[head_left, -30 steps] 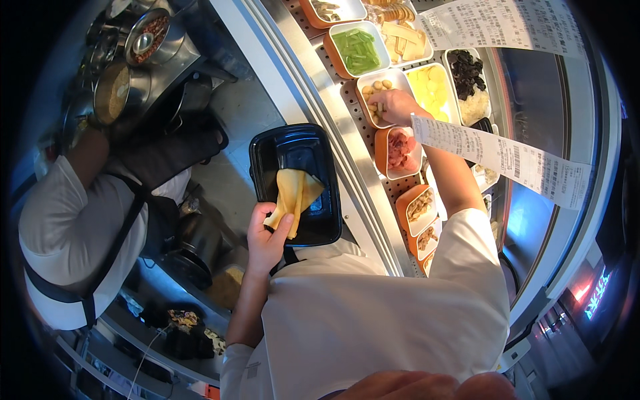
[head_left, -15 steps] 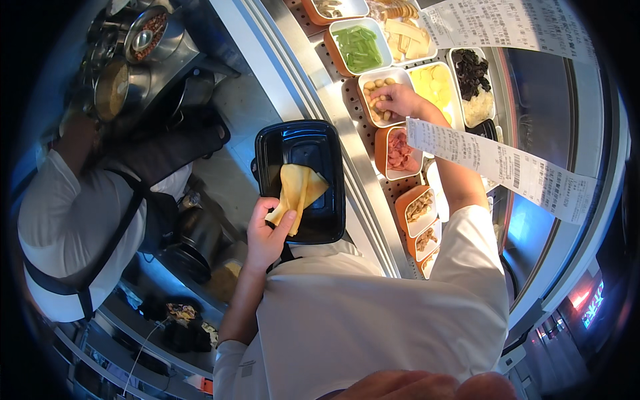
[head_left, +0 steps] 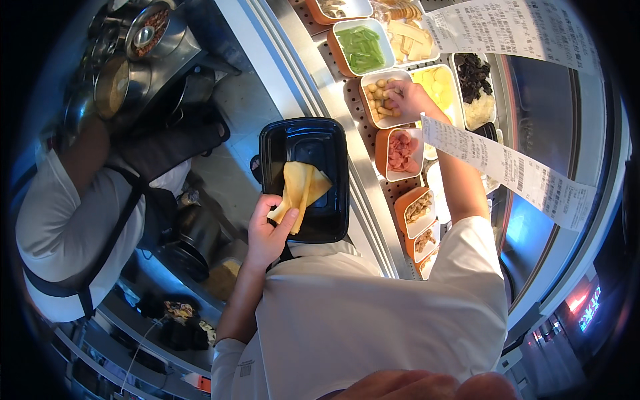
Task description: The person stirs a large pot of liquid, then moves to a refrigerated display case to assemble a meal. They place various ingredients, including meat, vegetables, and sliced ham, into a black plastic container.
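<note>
My left hand [head_left: 267, 230] grips the near left edge of a black plastic food container [head_left: 337, 150]. Its thumb presses on a folded yellow-brown sheet of food, perhaps tofu skin [head_left: 301, 187], lying inside. Over at the food counter, my right hand [head_left: 408, 100] reaches over the right side of a white-lined tub [head_left: 364, 87] of small round tan balls [head_left: 380, 100]. Its fingers are drawn together; whatever they hold is hidden. Next to that tub are sliced yellow rounds [head_left: 437, 83], green strips [head_left: 363, 48] and pink meat slices [head_left: 401, 152].
A paper order slip [head_left: 507, 170] hangs across my right forearm, and wider slips [head_left: 513, 30] hang above. Dark fungus [head_left: 472, 73] fills a tub farther right. At left, a co-worker in a white shirt [head_left: 73, 227] stands near metal pans [head_left: 140, 80].
My right hand has shifted slightly right within the tub, uncovering more of the balls. The order slip has swung a little right. My left hand keeps its hold on the container.
</note>
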### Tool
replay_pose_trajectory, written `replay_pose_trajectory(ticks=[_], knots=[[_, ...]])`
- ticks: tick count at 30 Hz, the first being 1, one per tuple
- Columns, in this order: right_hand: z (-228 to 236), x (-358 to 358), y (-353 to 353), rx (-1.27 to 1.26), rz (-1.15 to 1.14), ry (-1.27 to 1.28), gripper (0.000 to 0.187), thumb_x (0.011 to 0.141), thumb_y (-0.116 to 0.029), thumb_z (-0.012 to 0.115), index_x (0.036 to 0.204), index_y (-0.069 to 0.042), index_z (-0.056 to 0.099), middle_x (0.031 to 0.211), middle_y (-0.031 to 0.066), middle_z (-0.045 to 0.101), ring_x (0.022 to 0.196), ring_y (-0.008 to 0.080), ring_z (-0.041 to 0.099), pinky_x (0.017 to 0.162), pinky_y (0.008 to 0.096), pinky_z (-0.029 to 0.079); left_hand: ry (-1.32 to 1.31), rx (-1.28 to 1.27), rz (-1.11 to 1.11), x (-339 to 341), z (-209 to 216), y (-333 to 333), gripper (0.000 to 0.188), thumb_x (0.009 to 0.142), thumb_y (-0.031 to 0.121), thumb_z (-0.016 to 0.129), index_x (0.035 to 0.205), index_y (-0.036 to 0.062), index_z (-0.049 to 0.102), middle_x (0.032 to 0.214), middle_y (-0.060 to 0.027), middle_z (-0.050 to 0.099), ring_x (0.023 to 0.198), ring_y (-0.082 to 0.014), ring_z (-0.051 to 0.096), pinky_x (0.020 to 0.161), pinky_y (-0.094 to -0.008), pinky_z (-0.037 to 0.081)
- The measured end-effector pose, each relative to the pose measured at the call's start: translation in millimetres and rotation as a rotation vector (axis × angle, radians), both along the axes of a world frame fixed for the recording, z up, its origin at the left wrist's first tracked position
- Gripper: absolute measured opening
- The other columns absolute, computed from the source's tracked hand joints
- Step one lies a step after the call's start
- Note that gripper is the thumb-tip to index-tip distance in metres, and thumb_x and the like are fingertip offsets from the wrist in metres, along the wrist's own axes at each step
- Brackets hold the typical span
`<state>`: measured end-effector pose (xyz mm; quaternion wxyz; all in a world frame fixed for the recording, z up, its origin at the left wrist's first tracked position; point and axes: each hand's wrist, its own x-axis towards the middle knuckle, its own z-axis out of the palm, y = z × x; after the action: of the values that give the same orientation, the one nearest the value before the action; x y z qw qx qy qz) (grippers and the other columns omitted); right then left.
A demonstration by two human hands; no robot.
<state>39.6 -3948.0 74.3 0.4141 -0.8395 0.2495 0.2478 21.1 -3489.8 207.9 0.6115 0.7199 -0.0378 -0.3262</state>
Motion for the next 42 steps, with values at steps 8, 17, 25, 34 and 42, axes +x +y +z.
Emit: replay_pose_trajectory(ticks=[8,17,25,34,42], knots=[[6.3,-3.2,26.0,-0.293,0.465,0.027,0.018,0.09,-0.019,0.067,0.106,-0.013,0.072,0.091,0.0183,0.073,0.087,0.0373,0.07,0.08,0.0444,0.056,0.026,-0.012,-0.007,-1.7,-5.9,-0.7,0.019,0.094,0.005,0.073,0.102,0.003,0.056,0.097,-0.0038,0.057,0.092,-0.012,0.055,0.084,-0.0262,0.046],[6.0,9.5,40.8,-0.347,0.641,0.032,0.017,0.082,-0.026,0.07,0.096,-0.017,0.072,0.086,0.0143,0.073,0.084,0.0358,0.07,0.078,0.0445,0.056,-0.011,-0.013,-0.028,-2.2,-6.9,-6.8,0.019,0.093,0.005,0.073,0.103,0.0027,0.056,0.098,-0.0047,0.056,0.092,-0.0134,0.056,0.084,-0.0269,0.046],[-12.3,13.5,44.5,-0.295,0.727,0.033,0.016,0.08,-0.021,0.069,0.093,-0.012,0.071,0.083,0.0173,0.071,0.082,0.0379,0.069,0.076,0.0445,0.055,-0.019,-0.012,-0.055,0.5,-2.9,-11.5,0.018,0.093,0.004,0.072,0.102,0.0032,0.057,0.097,-0.0044,0.056,0.091,-0.0129,0.056,0.084,-0.0267,0.046],[-5.9,9.8,32.7,-0.054,0.607,-0.039,0.009,0.074,-0.009,0.064,0.082,-0.005,0.065,0.077,0.0186,0.067,0.069,0.0349,0.062,0.066,0.042,0.051,0.075,-0.059,0.001,0.6,-4.0,-11.1,0.018,0.094,0.003,0.071,0.103,0.0038,0.056,0.096,-0.002,0.057,0.089,-0.0088,0.056,0.08,-0.0248,0.049],[4.9,-14.1,17.7,0.408,-0.064,0.004,0.026,0.084,-0.012,0.071,0.108,-0.002,0.07,0.093,0.0086,0.07,0.083,0.0171,0.067,0.078,0.029,0.055,0.03,-0.044,-0.007,5.0,-2.9,-1.2,0.02,0.093,0.004,0.072,0.103,0.0034,0.056,0.097,-0.003,0.056,0.092,-0.0109,0.055,0.083,-0.0262,0.048]])
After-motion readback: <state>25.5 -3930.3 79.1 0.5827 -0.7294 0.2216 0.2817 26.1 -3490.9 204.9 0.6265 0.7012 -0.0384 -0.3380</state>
